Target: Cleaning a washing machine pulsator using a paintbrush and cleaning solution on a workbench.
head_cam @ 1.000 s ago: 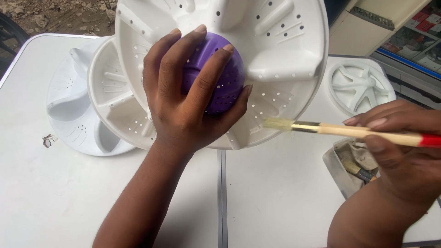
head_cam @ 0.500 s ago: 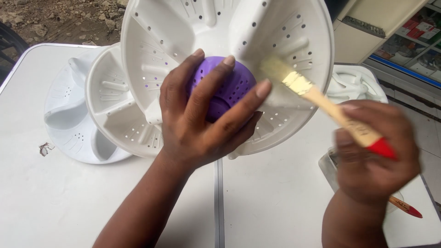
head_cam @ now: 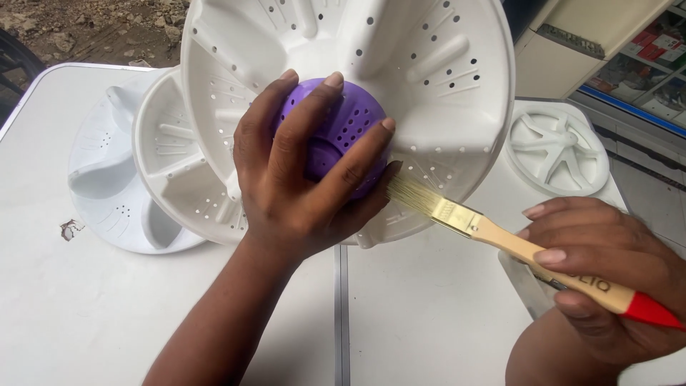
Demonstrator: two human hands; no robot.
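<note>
- So the left hand [head_cam: 296, 189] is spread over the perforated purple plastic dome cap [head_cam: 343, 136] sitting at the centre of the big round white plastic pulsator disc [head_cam: 429, 78], the kind with ribs and little holes. Fingers are closed around the purple cap and it's tipping the whole disc up toward the camera.
- The right hand [head_cam: 604, 275] is down to the right of that disc, wrapped firmly around a flat paintbrush with a pale wooden handle and a red end [head_cam: 529, 250].
- The brush bristles [head_cam: 414, 194] are touching the disc's lower rim, just beside the thumb of the left hand.
- Behind the held disc, off to its left, there's a second white ribbed disc [head_cam: 171, 171] leaning on a third white finned one [head_cam: 100, 171], both on the white folding table [head_cam: 107, 322].
- To the right of the held disc lies a smaller white spoked wheel part [head_cam: 557, 154] flat on the table.
- There's something pale under the right hand, maybe a tray, but it's mostly hidden so I can't say for sure.
</note>
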